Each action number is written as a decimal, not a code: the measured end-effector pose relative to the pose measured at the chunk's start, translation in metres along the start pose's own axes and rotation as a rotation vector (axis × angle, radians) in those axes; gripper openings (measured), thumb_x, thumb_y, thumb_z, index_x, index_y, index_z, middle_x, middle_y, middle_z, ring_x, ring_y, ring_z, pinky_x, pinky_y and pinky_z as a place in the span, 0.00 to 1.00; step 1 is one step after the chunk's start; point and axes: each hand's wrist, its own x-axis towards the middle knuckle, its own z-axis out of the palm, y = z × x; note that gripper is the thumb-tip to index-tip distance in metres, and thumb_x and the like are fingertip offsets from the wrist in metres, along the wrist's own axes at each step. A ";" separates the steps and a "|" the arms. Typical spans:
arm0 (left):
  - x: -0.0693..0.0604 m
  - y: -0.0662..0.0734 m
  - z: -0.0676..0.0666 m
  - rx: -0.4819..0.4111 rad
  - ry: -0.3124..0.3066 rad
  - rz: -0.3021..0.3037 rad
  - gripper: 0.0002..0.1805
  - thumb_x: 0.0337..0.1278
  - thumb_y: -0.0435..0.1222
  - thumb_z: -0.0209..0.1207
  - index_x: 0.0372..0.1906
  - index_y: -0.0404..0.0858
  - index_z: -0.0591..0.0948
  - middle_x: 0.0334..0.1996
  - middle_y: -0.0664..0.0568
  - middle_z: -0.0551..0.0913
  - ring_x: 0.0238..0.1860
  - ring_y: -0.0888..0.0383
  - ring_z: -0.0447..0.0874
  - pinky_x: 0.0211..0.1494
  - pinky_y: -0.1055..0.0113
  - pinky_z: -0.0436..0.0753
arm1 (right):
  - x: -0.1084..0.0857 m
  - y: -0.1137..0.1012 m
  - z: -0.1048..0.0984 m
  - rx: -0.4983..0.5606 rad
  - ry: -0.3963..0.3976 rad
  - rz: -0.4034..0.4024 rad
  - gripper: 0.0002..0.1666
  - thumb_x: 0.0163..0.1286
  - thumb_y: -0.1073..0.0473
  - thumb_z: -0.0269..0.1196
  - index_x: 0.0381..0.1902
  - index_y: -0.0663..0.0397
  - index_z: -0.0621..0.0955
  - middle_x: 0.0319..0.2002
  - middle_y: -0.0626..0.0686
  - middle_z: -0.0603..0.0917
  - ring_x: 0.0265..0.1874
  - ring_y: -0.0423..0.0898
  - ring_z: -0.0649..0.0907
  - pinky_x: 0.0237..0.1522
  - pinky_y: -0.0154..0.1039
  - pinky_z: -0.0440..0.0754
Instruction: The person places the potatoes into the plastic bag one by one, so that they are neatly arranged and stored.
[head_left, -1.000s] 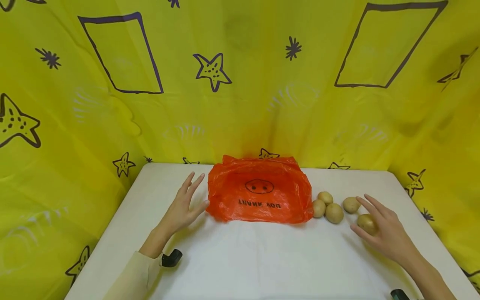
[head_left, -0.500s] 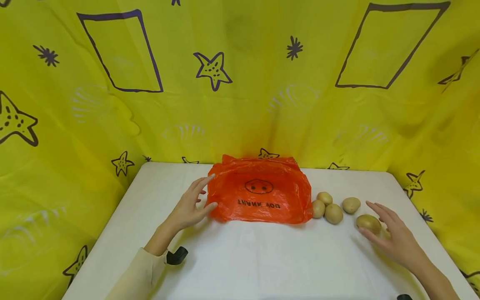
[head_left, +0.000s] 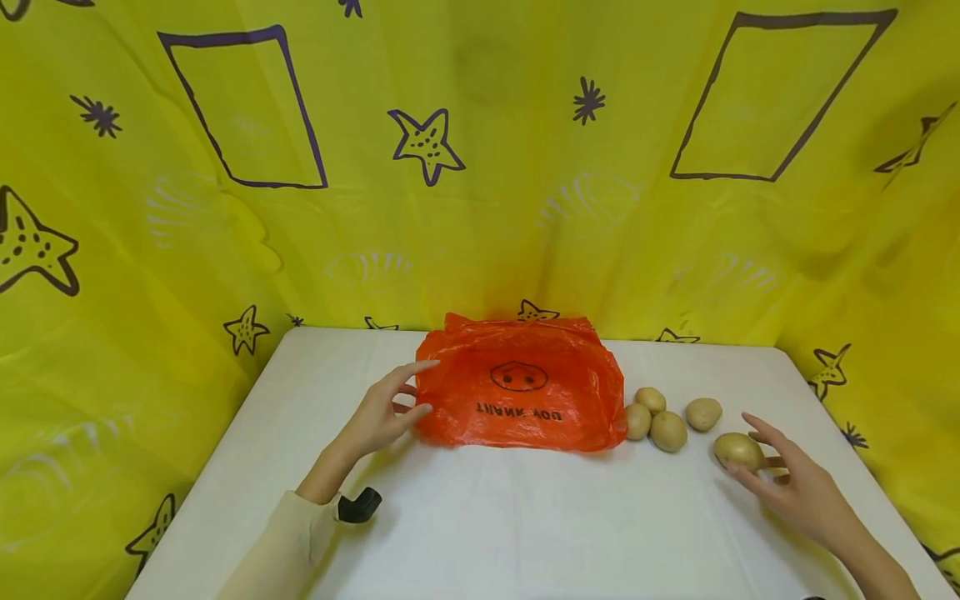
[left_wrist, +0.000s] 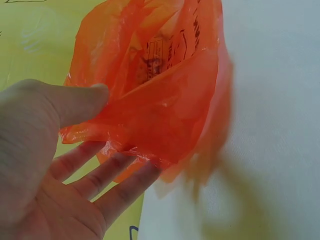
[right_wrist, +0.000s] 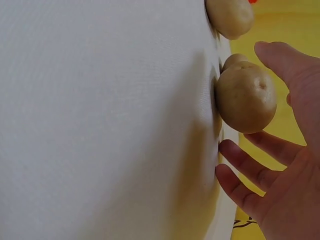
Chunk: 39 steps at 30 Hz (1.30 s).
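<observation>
A red plastic bag (head_left: 521,393) with a pig-snout print and "THANK YOU" lies at the table's far side, its mouth partly open. My left hand (head_left: 377,422) is at the bag's left edge. In the left wrist view its thumb and loosely spread fingers lie on either side of the red film (left_wrist: 160,117), not pinched together. My right hand (head_left: 806,493) is around the right side of the nearest potato (head_left: 737,451), thumb and fingers spread. In the right wrist view that potato (right_wrist: 246,98) sits on the table between the thumb and fingers.
Several potatoes stand right of the bag: a cluster with a larger front one (head_left: 668,432), and one set apart (head_left: 703,414). The white table (head_left: 540,525) is enclosed by a yellow curtain (head_left: 495,242) with starfish drawings at the back and sides.
My left hand has moved right to the bag's edge, its fingers bending a little. My right hand has drawn back from above the nearest potato to its right side and lowered.
</observation>
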 end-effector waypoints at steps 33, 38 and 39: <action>0.005 -0.004 0.004 -0.128 0.062 -0.111 0.29 0.58 0.25 0.69 0.65 0.40 0.79 0.58 0.44 0.83 0.51 0.45 0.84 0.53 0.51 0.87 | -0.006 0.007 0.005 0.006 0.000 0.104 0.35 0.64 0.56 0.75 0.66 0.56 0.75 0.51 0.72 0.84 0.38 0.19 0.72 0.27 0.31 0.79; 0.005 -0.006 0.003 -0.150 0.054 -0.103 0.28 0.58 0.26 0.70 0.65 0.41 0.80 0.57 0.45 0.84 0.51 0.46 0.84 0.53 0.52 0.87 | -0.004 0.005 0.004 -0.002 -0.002 0.101 0.34 0.65 0.55 0.74 0.65 0.57 0.75 0.52 0.73 0.83 0.37 0.19 0.72 0.27 0.31 0.79; 0.005 -0.006 0.003 -0.152 0.051 -0.105 0.28 0.59 0.26 0.70 0.65 0.41 0.80 0.57 0.45 0.84 0.50 0.46 0.84 0.53 0.52 0.87 | -0.004 0.005 0.003 -0.003 -0.001 0.101 0.34 0.65 0.54 0.74 0.65 0.57 0.75 0.52 0.73 0.83 0.37 0.19 0.72 0.27 0.32 0.79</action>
